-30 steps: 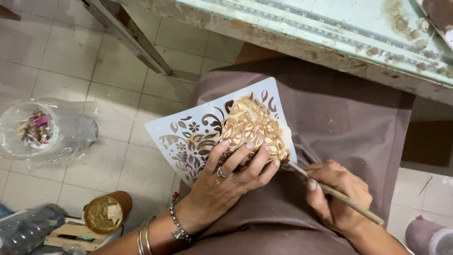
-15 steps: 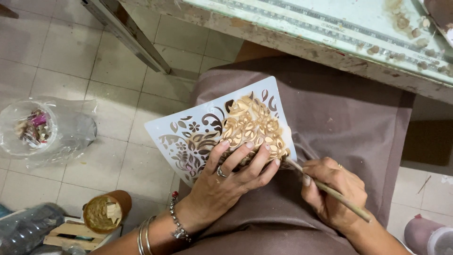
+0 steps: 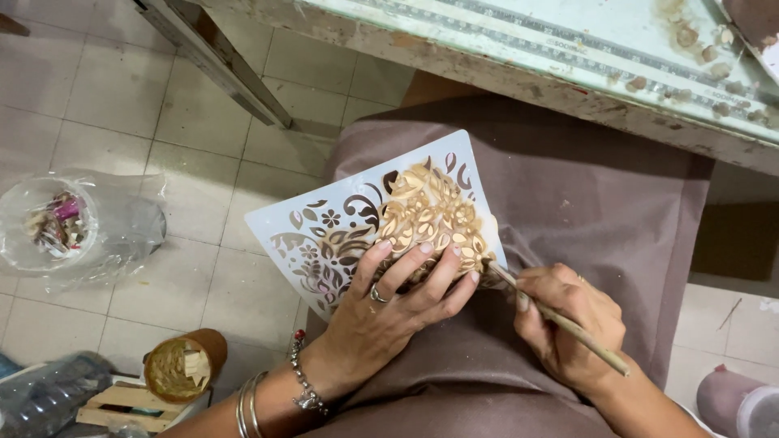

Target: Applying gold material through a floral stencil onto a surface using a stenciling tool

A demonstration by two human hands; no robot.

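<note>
Left hand (image 3: 381, 312) lies flat, fingers spread, pressing the white cut-out floral stencil sheet (image 3: 357, 223) against the lap on mauve fabric (image 3: 568, 203). Right hand (image 3: 568, 324), grip closed around a thin wooden-handled brush (image 3: 560, 318), tip touching the stencil's paste-covered lower right edge.

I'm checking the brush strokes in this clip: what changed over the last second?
The right hand drew its thin wooden-handled brush slightly back and leftward, tip staying at the white cut-out floral stencil's lower right edge. The left hand kept pressing the stencil on the lap; nothing taken up or released.
</note>
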